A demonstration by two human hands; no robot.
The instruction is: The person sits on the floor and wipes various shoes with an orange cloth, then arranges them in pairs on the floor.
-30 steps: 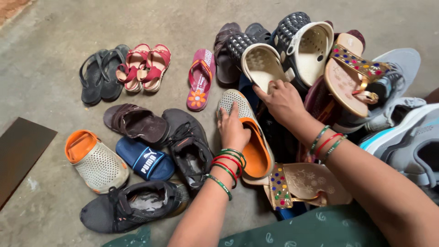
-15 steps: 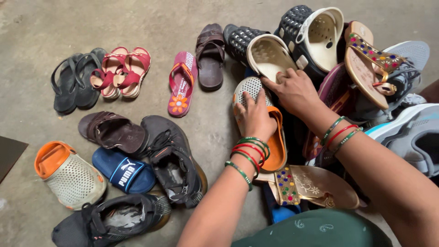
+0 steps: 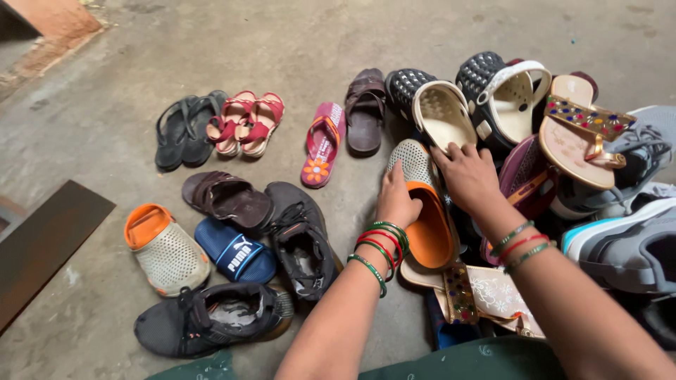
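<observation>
two hands in the shoe heap: left hand (image 3: 398, 204) grasping the perforated grey clog with orange lining (image 3: 422, 204), right hand (image 3: 470, 176) released, flat on the cream-lined black clog (image 3: 440, 112), floor (image 3: 211, 49) beneath.

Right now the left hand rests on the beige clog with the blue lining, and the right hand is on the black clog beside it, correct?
Not quite. The head view shows the clog under the left hand has an orange lining, not blue. The right hand is on the black clog.
</observation>
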